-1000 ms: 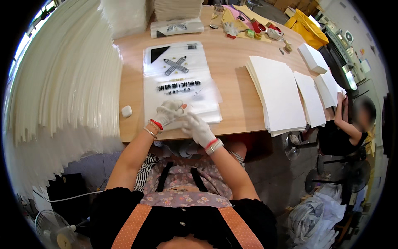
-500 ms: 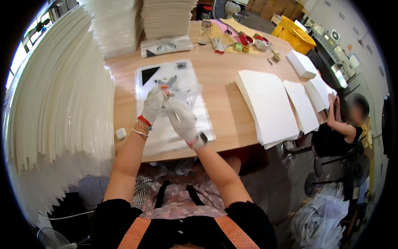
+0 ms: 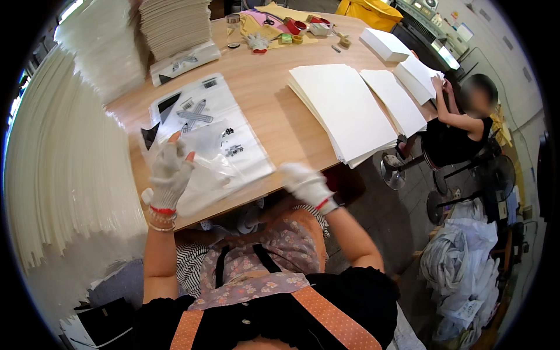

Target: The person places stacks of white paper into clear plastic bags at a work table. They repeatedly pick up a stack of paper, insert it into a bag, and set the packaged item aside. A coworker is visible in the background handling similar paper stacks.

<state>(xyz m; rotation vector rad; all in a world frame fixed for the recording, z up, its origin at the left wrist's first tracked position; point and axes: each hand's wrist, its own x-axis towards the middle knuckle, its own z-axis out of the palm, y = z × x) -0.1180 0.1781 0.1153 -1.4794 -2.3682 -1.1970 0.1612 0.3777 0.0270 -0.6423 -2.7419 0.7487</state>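
While the gloved left hand [image 3: 169,175] pinches the clear plastic bag [image 3: 204,166] left of centre, the right hand [image 3: 306,184] — blurred, grip unreadable — looks barely attached, so the film could slip free.

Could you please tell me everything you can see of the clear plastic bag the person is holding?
The bag is a thin, see-through plastic sleeve, crinkled and glossy, with small dark printed marks. It is lifted slightly above a stack of similar bags lying flat on the wooden table. The gloved left hand grips its left end, fingertips up; the gloved right hand, blurred, is at its right end near the table edge. It looks empty.
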